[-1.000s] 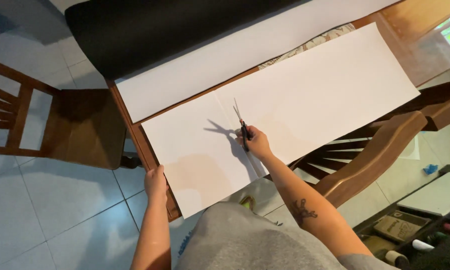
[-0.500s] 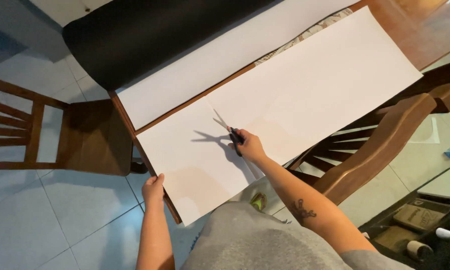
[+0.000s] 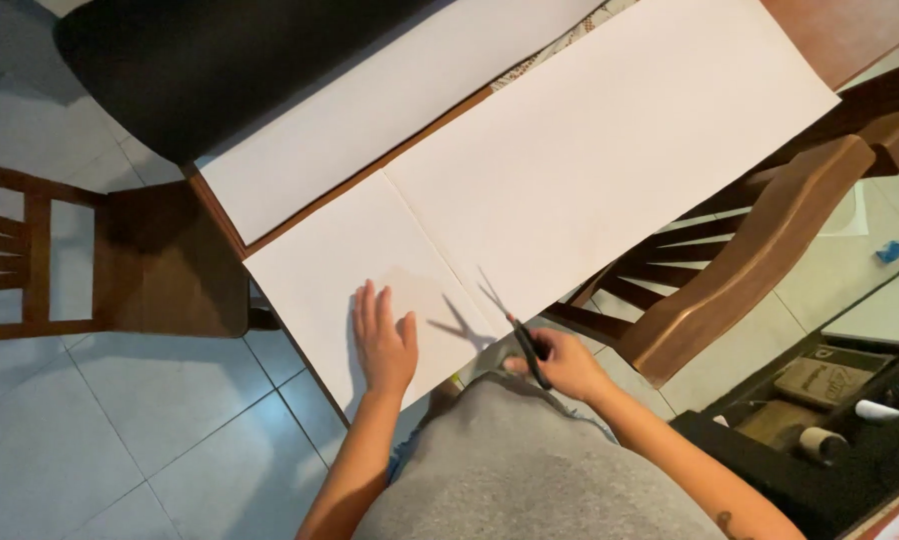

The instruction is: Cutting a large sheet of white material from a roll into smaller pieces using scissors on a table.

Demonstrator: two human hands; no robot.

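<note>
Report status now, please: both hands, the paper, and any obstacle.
Left hand flat on the white paper sheet. Right hand grips scissors, blades open at the sheet's near edge. Wooden chair close on the right, not blocking.

A flat brown cardboard package (image 3: 825,378) with dark print lies in the dark tray (image 3: 760,460) at lower right, beside a tape roll (image 3: 818,443).

A wooden table (image 3: 232,228) carries a large white sheet of paper (image 3: 590,170) overhanging its near edge, a second white sheet (image 3: 370,120) along the far side, and black material (image 3: 220,70) at its far-left corner.
</note>
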